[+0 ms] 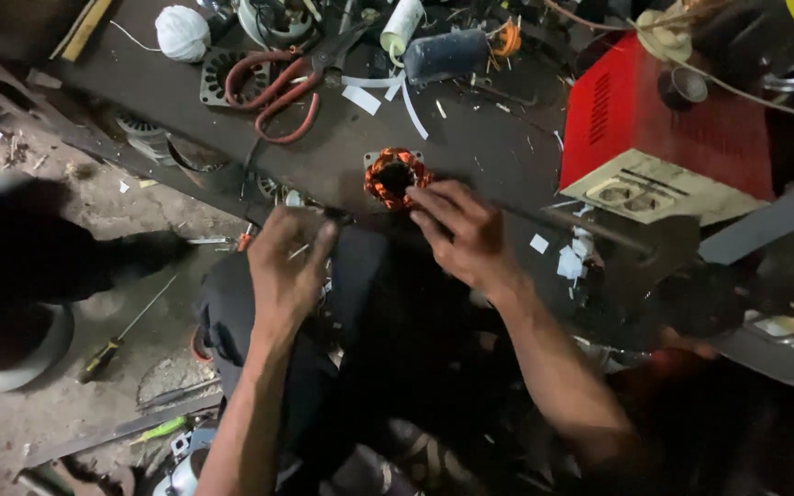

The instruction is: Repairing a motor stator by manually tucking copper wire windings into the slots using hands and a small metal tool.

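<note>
A small motor stator point(395, 177) wound with orange copper wire sits near the front edge of a dark workbench point(470, 138). My right hand point(461, 230) rests its fingertips on the stator's lower right side. My left hand point(289, 262) is just left of it at the bench edge, fingers pinched around a thin wire or pin-like piece that I cannot make out clearly. Both forearms reach up from the bottom of the view.
Red-handled scissors point(277, 87), a white thread ball point(182, 32), a bare stator core point(221, 75), a dark cylinder point(446, 55) and white paper strips point(388, 87) lie on the bench. A red box point(668, 129) stands at right. Screwdrivers point(112, 344) lie on the dirt floor at left.
</note>
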